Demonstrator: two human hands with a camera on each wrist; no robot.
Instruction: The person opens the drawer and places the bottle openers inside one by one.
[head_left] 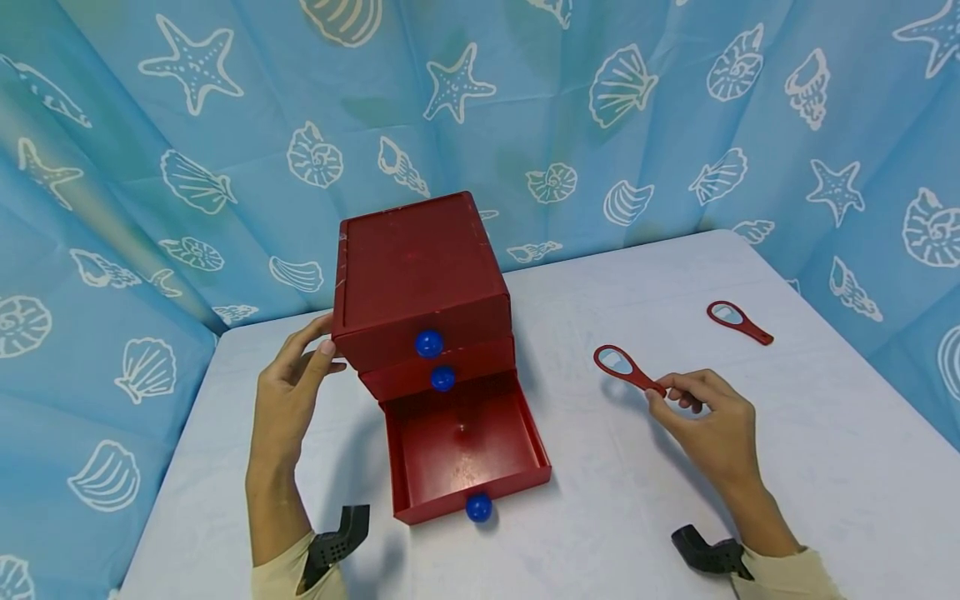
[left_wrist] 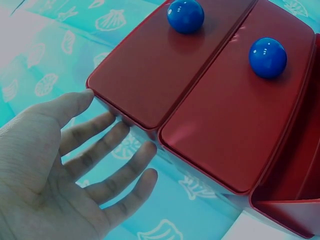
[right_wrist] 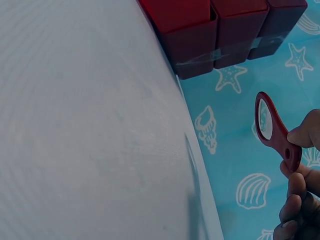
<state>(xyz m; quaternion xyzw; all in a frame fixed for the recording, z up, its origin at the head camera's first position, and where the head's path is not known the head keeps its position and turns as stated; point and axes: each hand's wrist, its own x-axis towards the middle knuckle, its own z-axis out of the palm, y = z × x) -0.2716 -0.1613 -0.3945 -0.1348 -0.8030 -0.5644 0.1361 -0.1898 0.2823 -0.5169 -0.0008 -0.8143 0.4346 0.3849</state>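
Observation:
A dark red three-drawer unit [head_left: 420, 275] with blue ball knobs stands on the table. Its bottom drawer [head_left: 465, 433] is pulled out and bare inside, while the upper two look closed. At the unit's left side is my left hand [head_left: 292, 383], its thumb at the top drawer's front corner and its spread fingers [left_wrist: 125, 170] along the side. My right hand [head_left: 708, 421] pinches the handle end of a small red magnifying glass [head_left: 617, 362] between thumb and fingers, raised over the table to the right of the unit. The lens points away from the hand.
A second red magnifying glass [head_left: 738, 322] lies on the white tablecloth [head_left: 600, 517] at the far right. Behind and at both sides hangs a blue curtain [head_left: 525, 150] with white shells and starfish. Black cameras are strapped to both wrists.

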